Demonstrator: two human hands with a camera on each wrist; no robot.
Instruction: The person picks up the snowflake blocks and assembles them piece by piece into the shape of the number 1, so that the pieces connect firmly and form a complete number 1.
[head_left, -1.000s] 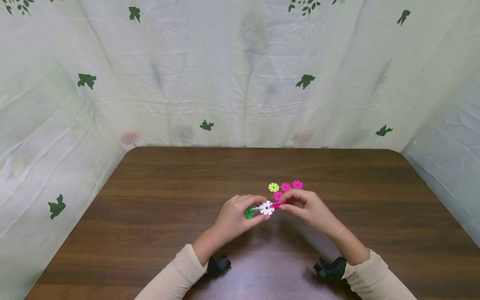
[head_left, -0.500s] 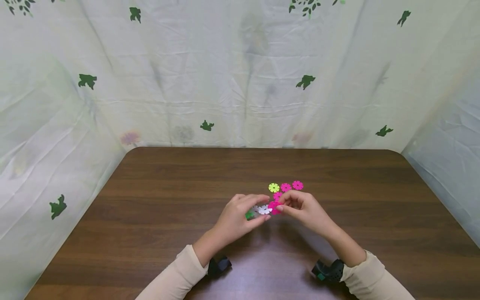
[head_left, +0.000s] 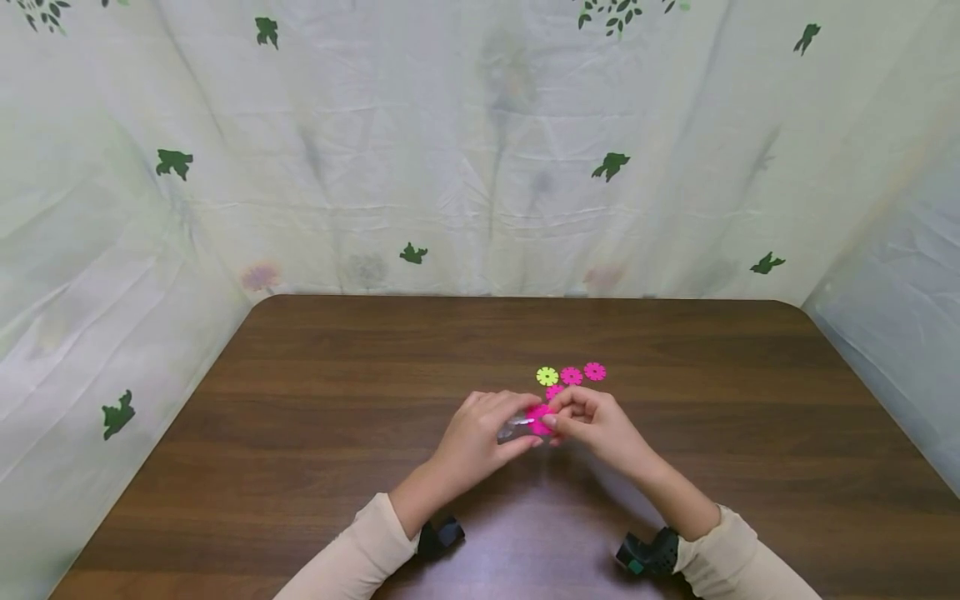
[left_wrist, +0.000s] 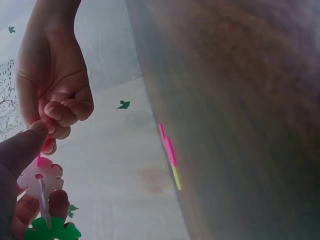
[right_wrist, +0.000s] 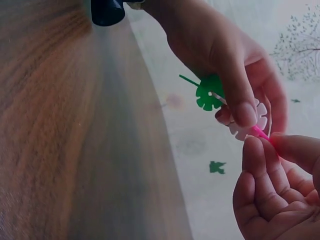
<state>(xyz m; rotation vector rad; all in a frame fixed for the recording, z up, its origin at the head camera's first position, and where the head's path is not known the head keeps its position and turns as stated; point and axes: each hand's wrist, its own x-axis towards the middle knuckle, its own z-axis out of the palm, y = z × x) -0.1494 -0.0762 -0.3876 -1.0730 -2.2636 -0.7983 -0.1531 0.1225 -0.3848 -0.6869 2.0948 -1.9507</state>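
Observation:
My left hand holds a short chain of notched plastic flower discs between thumb and fingers. In the left wrist view a green disc forms its lower end, joined through a white disc seen edge-on to another white disc facing the camera. A pink disc is at the chain's right end, pinched by my right hand between thumb and index finger. In the right wrist view that pink disc appears as a thin edge against the white one, partly hidden by fingers.
Beyond the hands on the brown wooden table lie a yellow disc and loose pink discs, one partly behind the right hand. A pale curtain with green leaf shapes hangs behind the table.
The right hand has shifted left toward the left hand, bringing the pink disc with it. The pink disc now faces the head camera, while the white one has turned edge-on. The loose discs stay put.

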